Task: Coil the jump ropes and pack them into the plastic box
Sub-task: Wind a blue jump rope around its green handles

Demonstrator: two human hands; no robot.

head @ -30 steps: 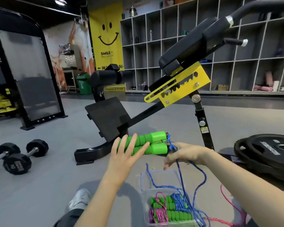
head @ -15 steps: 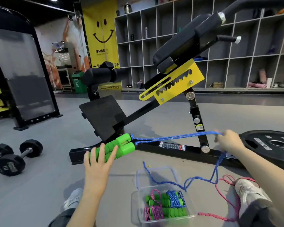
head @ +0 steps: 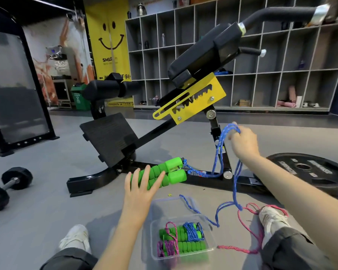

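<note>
Blue rope (head: 219,151) is now raised and slack, pinched by right hand (head: 242,142); green handles (head: 174,167) are gripped by left hand (head: 139,191).

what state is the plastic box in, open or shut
Open. The plastic box has no lid over it, and coiled jump ropes with green handles lie uncovered inside.

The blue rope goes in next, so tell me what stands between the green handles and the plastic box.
Nothing solid does. The left hand holds the green handles just beyond the open plastic box. Coiled ropes already lie in it, and the blue rope trails slack across its far side.
</note>
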